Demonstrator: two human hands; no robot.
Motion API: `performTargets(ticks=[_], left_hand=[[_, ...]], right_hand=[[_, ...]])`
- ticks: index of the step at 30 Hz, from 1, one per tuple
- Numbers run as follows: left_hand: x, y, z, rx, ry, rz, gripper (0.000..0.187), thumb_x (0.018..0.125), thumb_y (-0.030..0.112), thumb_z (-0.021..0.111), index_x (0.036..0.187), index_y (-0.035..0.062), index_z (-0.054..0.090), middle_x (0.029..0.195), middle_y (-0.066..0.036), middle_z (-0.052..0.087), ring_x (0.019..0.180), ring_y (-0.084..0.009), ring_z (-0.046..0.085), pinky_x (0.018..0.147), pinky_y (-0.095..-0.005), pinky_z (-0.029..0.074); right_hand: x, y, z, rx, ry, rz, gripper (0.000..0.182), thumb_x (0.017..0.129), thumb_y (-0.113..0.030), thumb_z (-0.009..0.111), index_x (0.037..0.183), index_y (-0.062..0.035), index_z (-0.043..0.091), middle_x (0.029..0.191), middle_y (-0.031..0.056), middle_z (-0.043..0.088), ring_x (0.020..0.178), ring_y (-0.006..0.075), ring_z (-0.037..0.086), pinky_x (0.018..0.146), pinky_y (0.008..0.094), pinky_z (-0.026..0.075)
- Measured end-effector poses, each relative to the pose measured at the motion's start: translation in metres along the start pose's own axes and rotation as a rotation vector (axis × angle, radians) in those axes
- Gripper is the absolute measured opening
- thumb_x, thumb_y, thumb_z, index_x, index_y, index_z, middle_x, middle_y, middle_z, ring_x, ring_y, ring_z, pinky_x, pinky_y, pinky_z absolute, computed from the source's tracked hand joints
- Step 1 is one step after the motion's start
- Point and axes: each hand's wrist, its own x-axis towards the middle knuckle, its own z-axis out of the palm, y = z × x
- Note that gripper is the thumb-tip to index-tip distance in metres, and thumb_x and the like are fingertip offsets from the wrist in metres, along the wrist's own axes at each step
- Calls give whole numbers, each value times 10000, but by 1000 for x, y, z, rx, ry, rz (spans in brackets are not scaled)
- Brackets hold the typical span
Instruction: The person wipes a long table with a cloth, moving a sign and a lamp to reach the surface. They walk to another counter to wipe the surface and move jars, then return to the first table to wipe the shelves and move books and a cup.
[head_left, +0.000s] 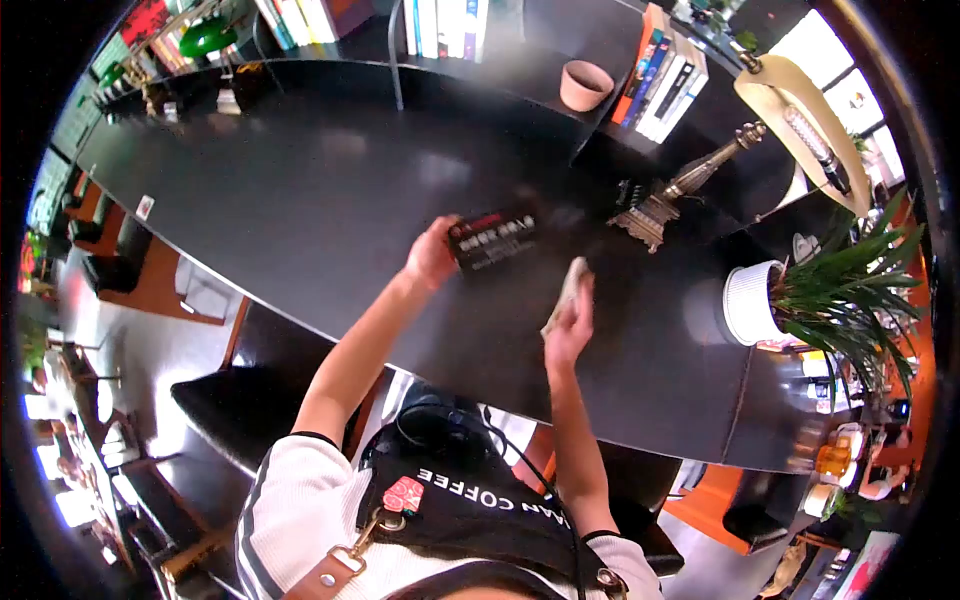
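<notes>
My left hand (432, 256) grips the left edge of a black sign (494, 238) with white and red lettering, held just over the dark table (300, 200). In my right hand (570, 325) is a pale folded cloth (566, 296), pressed between thumb and fingers to the right of the sign. A small gap separates the cloth from the sign. Both hands are slightly blurred. Beyond the right hand stands the ornate metal base of a lamp (645, 215).
A white pot (752, 303) with a leafy plant (835, 290) stands at the right. Along the back, a shelf holds a pink pot (585, 86) and several books (662, 80). A green lamp (208, 38) is at far left. Chairs (235, 410) line the near edge.
</notes>
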Motion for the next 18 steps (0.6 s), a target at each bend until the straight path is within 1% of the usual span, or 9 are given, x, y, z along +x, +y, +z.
performTargets(ticks=[1, 4, 5, 7, 9, 10, 12, 15, 18], left_hand=[[-26, -4, 20, -8, 16, -53, 326, 895, 333, 517, 1032, 45, 585, 973, -88, 638, 871, -241, 581, 828, -385, 451], [-63, -47, 27, -126, -42, -150, 236, 898, 252, 496, 931, 44, 601, 889, -99, 634, 856, -248, 581, 798, -382, 460], [-62, -59, 32, -130, 7, -106, 230, 892, 246, 505, 938, 39, 594, 902, -104, 633, 856, -242, 580, 780, -389, 464], [-71, -59, 41, -157, 63, -158, 275, 910, 239, 451, 1016, 21, 581, 975, -112, 630, 889, -245, 586, 822, -399, 474], [-80, -62, 40, -290, -11, -79, 334, 928, 237, 379, 1098, 12, 558, 1045, -121, 616, 932, -254, 590, 893, -404, 467], [-84, -61, 37, -353, -106, -142, 372, 937, 237, 325, 1135, 14, 547, 1068, -126, 605, 951, -260, 593, 946, -393, 449], [-88, -61, 35, -307, -43, -114, 338, 922, 230, 359, 1072, 13, 570, 1031, -126, 625, 960, -261, 590, 907, -397, 461], [-96, -54, 45, -272, 31, -94, 213, 891, 191, 446, 938, 35, 583, 913, -85, 635, 886, -228, 584, 839, -371, 471], [-88, -59, 37, -250, 65, -73, 228, 901, 195, 429, 951, 35, 583, 938, -92, 636, 902, -234, 587, 855, -372, 467]], right_hand=[[12, -13, 0, -141, 59, 61, 397, 907, 59, 392, 1297, 26, 459, 1368, 177, 441, 1312, 286, 368, 1095, 352, 258], [16, -24, 18, -219, -69, 39, 401, 875, 95, 420, 1255, -3, 506, 1322, 202, 475, 1272, 301, 415, 1027, 365, 347], [14, -25, 21, -408, -115, -47, 410, 850, 103, 456, 1234, -23, 530, 1286, 206, 493, 1214, 330, 461, 1014, 360, 356], [-6, -43, 27, -323, -243, -111, 379, 829, 90, 484, 1181, -23, 568, 1263, 197, 511, 1176, 336, 491, 998, 358, 371], [-14, -72, 34, -247, -399, -161, 387, 793, 83, 502, 1154, -27, 588, 1255, 181, 525, 1174, 331, 498, 992, 394, 378], [-15, -79, 33, -240, -458, -201, 396, 773, 78, 513, 1146, -28, 593, 1248, 169, 535, 1168, 333, 504, 989, 415, 382], [-17, -74, 24, -356, -511, -338, 437, 725, 65, 537, 1150, -26, 586, 1218, 131, 566, 1138, 352, 521, 981, 469, 385], [7, -53, 9, -398, -198, -295, 343, 809, 34, 524, 1144, -19, 582, 1237, 170, 543, 1155, 375, 502, 1002, 497, 362], [6, -48, 9, -508, -165, -168, 424, 795, 70, 481, 1212, 13, 531, 1301, 218, 481, 1234, 381, 437, 1042, 479, 324]])
